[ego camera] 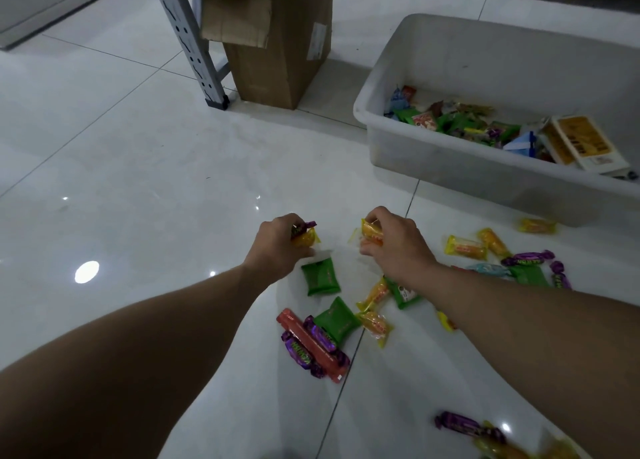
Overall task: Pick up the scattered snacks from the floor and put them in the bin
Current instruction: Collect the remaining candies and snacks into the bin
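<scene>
Wrapped snacks lie scattered on the white tiled floor: green packets [320,277], purple candies [301,353], yellow packets [465,247] and a long red stick [310,344]. My left hand [280,245] grips a purple candy and a yellow packet [304,233] just above the floor. My right hand [393,242] holds yellow-orange packets [372,233] a little to the right. The grey plastic bin [381,88] stands at the upper right, with several snacks and a yellow-white box inside.
A cardboard box [280,53] stands at the back beside a grey metal rack leg [194,43]. More candies [464,424] lie at the bottom right near my right forearm. The left part of the floor shows only light reflections.
</scene>
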`<act>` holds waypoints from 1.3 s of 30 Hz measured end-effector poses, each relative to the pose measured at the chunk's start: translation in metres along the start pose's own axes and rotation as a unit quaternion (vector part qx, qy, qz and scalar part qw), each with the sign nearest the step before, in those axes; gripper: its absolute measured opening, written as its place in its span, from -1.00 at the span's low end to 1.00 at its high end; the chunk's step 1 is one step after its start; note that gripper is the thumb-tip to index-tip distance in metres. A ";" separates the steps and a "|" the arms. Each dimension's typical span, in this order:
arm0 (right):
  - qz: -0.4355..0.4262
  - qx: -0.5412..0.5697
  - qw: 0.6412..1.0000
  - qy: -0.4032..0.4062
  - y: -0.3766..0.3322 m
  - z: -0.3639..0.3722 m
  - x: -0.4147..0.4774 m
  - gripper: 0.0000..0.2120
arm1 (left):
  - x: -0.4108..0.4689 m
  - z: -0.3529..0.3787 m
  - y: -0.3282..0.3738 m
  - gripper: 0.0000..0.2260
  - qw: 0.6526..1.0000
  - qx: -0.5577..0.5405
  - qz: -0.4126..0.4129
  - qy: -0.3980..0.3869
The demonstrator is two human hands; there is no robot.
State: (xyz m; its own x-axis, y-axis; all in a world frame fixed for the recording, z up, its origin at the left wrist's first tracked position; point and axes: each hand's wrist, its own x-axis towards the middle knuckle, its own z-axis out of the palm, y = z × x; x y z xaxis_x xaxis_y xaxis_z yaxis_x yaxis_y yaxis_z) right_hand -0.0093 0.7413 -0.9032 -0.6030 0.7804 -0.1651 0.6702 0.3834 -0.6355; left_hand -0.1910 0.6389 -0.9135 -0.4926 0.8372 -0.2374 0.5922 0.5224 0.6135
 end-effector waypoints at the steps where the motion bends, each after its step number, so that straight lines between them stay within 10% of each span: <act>1: 0.006 0.010 1.000 0.009 -0.003 -0.003 0.000 -0.64 | 0.000 -0.001 0.005 -0.58 1.000 -0.008 -0.001 0.007; 39: 0.151 0.157 0.908 0.358 0.013 -0.227 0.036 -0.69 | 0.086 -0.024 0.257 -0.54 0.980 -0.155 0.126 0.011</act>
State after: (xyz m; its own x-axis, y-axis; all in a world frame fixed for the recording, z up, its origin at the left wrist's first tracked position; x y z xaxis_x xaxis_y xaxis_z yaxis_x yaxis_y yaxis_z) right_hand 0.0763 0.8865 -0.7459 0.1000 0.9906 0.0937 0.5334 0.0261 -0.8454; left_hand -0.0965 0.8410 -0.7581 -0.3723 0.9275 -0.0350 0.4761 0.2232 0.8506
